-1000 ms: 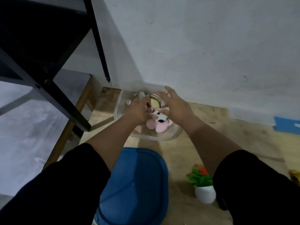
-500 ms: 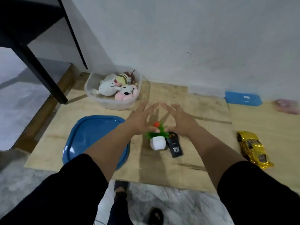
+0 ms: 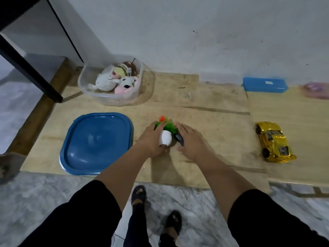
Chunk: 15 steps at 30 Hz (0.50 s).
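Note:
A small white pot (image 3: pixel 165 138) with a green plant and an orange flower is tilted over the wooden board (image 3: pixel 204 111). My left hand (image 3: pixel 150 140) grips it from the left, fingers curled round the pot and leaves. Just right of it, my right hand (image 3: pixel 192 141) covers a small black object (image 3: pixel 179 139) and holds it by its edge; most of that object is hidden under my fingers. A clear plastic tub (image 3: pixel 110 102) with plush toys (image 3: pixel 106 81) stands at the back left. Its blue lid (image 3: pixel 96 143) lies flat to the left of my hands.
A gold toy car (image 3: pixel 274 141) lies on the board at the right. A blue box (image 3: pixel 265 84) and a pink item (image 3: pixel 315 90) sit by the wall. A black table leg (image 3: pixel 30 68) slants down at the left. My sandalled feet stand on marble floor.
My hands left the tub of plush toys, came back over the board and closed in on the potted plant and the black object. The pot now leans in my left hand.

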Tool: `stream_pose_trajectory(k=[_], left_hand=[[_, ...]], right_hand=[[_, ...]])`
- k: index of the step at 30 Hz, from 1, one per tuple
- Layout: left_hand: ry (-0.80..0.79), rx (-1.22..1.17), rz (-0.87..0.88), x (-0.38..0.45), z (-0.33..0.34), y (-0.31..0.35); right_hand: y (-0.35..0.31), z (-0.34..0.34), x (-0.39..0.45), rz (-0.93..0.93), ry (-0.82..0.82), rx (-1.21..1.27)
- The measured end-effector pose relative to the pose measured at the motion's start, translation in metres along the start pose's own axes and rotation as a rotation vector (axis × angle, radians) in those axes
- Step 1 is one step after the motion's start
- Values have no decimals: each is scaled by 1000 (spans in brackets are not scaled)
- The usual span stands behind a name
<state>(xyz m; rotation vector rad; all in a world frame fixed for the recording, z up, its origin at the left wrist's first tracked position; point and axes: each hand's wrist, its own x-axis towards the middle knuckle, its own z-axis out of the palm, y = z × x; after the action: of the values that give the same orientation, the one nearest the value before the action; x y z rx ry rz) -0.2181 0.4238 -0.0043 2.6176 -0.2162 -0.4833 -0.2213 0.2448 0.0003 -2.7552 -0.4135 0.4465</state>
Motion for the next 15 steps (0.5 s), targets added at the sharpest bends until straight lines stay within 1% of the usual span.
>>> stream_pose_trajectory(k=[2, 4, 8, 11, 15], left_hand=[[10, 3, -8, -2, 0, -1], [19, 10, -5, -5, -1, 1], [44, 25, 21, -9, -15, 7], [127, -15, 77, -7, -44, 13], [321, -10, 113, 2, -102, 10]], right_hand=[[-1, 5, -1, 42, 38, -9], [-3, 7, -3, 59, 43, -37], [-4, -5, -1, 42, 85, -76], [-12, -34, 12, 37, 144, -65], [-44, -85, 46, -28, 261, -45]])
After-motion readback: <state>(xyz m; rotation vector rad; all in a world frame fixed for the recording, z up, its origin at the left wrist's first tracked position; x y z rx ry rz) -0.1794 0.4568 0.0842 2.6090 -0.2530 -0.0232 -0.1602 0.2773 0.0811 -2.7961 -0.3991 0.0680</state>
